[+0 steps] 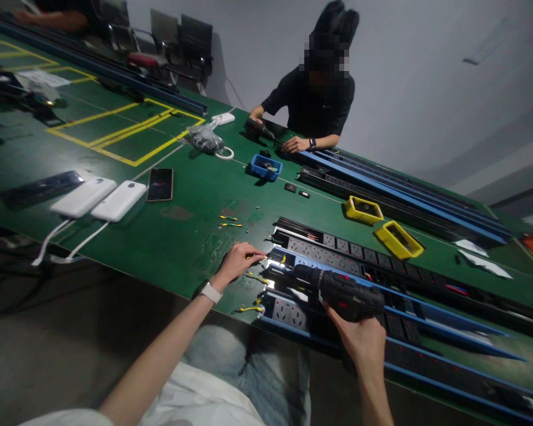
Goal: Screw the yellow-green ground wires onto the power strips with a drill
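Note:
My right hand (362, 340) is wrapped round the grip of a black power drill (350, 293), which points left over several long power strips. My left hand (238, 260) is closed at the strips' left ends, pinching a short yellow-green wire (255, 256). One power strip (288, 312) with grey sockets and a blue housing lies nearest me. Behind it are more strips, among them a black one (355, 247) with a row of sockets. Another yellow-green wire (251, 309) sticks out from the nearest strip's end. The drill's tip meets the strip ends near my left hand; exact contact is unclear.
Two yellow bins (400, 241) and a blue bin (266, 168) stand beyond the strips. Loose yellow-green wires (230, 225) lie left of them. A phone (160, 184) and white power banks (119, 201) rest farther left. Across the table a person (313, 100) holds another drill (260, 129).

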`<control>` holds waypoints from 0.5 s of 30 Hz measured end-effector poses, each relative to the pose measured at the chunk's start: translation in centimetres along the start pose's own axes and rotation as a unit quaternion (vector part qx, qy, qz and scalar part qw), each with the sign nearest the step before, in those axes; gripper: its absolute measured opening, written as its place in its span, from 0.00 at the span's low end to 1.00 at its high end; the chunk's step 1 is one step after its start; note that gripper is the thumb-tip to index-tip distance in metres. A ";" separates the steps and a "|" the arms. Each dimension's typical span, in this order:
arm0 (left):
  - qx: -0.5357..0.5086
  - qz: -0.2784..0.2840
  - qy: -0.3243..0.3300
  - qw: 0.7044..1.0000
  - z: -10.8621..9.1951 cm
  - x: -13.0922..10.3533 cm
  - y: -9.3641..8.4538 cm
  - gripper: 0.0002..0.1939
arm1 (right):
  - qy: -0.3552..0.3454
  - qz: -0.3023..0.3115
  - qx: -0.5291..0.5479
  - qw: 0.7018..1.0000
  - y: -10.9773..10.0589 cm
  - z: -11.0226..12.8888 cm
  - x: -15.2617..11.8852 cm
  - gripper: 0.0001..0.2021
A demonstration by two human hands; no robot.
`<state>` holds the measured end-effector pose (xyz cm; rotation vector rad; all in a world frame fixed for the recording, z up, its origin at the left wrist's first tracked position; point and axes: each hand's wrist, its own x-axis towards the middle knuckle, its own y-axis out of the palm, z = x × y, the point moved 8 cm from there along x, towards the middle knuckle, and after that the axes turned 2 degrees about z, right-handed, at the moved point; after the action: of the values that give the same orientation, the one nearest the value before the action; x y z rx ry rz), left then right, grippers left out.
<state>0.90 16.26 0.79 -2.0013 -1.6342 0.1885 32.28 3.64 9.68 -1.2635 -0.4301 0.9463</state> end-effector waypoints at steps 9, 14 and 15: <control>0.036 0.028 -0.009 0.999 0.2 -0.1 0.4 0.10 | -0.022 0.023 -0.036 0.999 0.1 1.2 0.1 0.37; 0.065 0.046 -0.033 0.996 0.4 0.0 0.7 0.10 | -0.073 0.026 -0.122 0.990 -1.8 3.6 -0.3 0.36; 0.067 0.051 -0.045 0.995 0.5 0.1 0.7 0.10 | -0.087 0.021 -0.143 0.986 -2.3 4.3 -0.4 0.36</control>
<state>1.36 16.42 0.05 -2.0011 -1.5310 0.4197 29.73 5.96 13.17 -1.4577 -0.6968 1.0621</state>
